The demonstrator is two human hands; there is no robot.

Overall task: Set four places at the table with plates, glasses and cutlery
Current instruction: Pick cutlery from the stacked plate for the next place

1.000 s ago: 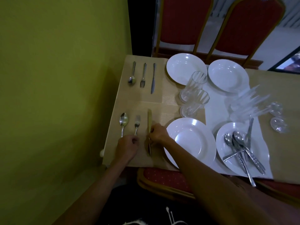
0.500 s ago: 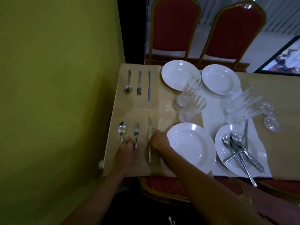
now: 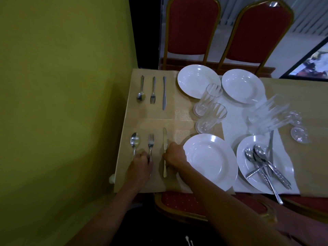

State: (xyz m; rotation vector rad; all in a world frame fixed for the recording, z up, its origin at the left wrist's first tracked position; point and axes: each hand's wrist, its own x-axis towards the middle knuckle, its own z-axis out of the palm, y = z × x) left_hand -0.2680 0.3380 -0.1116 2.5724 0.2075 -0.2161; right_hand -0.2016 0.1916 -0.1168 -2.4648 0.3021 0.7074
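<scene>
At the near left place on the table (image 3: 142,119), the right hand (image 3: 174,155) curls its fingers round the middle of the near knife (image 3: 165,139), which lies lengthwise just left of the near plate (image 3: 210,160), blade pointing away. The left hand (image 3: 140,165) lies knuckles up over the handle ends of the near spoon (image 3: 135,142) and near fork (image 3: 151,142), fingers bent down onto them, though I cannot tell whether it grips either. Two upright glasses (image 3: 211,118) stand just beyond the plate, and spare cutlery (image 3: 264,164) lies heaped on the right-hand plate (image 3: 243,174)
</scene>
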